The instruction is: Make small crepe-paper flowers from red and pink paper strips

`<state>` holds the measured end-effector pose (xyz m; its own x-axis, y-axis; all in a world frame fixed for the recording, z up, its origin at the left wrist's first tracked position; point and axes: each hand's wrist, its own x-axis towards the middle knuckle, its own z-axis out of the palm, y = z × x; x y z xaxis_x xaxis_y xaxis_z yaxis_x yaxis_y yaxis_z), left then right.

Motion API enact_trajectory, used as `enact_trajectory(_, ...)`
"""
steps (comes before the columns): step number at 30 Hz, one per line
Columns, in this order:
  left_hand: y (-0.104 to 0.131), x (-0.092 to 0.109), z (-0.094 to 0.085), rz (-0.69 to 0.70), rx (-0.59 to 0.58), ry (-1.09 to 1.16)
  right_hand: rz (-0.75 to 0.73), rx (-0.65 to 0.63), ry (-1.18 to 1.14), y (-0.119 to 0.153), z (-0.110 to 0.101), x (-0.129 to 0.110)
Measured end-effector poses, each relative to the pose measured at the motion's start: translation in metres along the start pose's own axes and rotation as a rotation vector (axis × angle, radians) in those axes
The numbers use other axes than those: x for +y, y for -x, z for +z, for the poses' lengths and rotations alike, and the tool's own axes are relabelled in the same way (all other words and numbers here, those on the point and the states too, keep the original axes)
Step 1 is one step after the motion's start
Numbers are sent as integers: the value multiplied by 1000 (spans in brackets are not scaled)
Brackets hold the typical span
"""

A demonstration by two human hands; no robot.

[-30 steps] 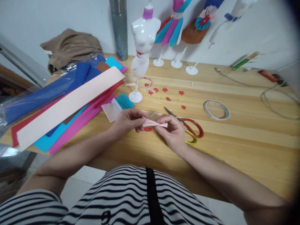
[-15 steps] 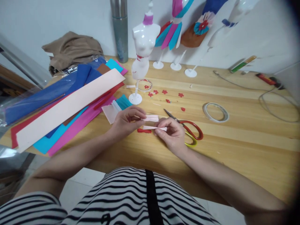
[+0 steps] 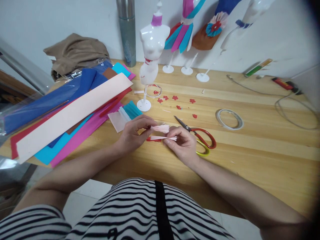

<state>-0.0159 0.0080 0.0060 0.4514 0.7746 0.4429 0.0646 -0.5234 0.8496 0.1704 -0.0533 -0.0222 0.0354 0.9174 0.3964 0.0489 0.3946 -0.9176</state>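
Between the thumb and fingers of my left hand [image 3: 135, 134] is one end of a pale pink pleated piece [image 3: 162, 128], its free end slightly fanned toward the right. My right hand [image 3: 183, 143] pinches a second pale pleated piece [image 3: 158, 137] near its right end, just below the first. A small red strip [image 3: 155, 140] lies on the table beneath, partly hidden by the pieces. Scissors with one red and one yellow handle [image 3: 205, 137] lie open beside my right hand.
A white mannequin [image 3: 150, 71] stands ahead on the wooden table [image 3: 262, 153]. Red paper flowers [image 3: 175, 97] lie right of its base. Coloured sheets [image 3: 75, 116] are piled at left; a tape roll [image 3: 229, 119] lies at right. Dressed mannequins stand behind.
The pleated piece in my left hand has turned and now looks more fanned out. The piece in my right hand has shifted slightly left and covers more of the red strip.
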Motion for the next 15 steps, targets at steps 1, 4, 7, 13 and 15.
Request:
enact_trajectory(1,0,0,0,-9,3,9,-2,2,-1,0,0,0)
enact_trajectory(4,1,-2,1,-76,18,65,15,16,23,0,0,1)
enact_trajectory(7,1,-4,2,-186,21,155,35,27,47,0,0,1)
enact_trajectory(13,-4,-4,-1,-399,2,316,6,41,40,-2,1,0)
enact_trajectory(15,-5,-5,-2,-479,0,381,-14,16,39,-2,1,-1)
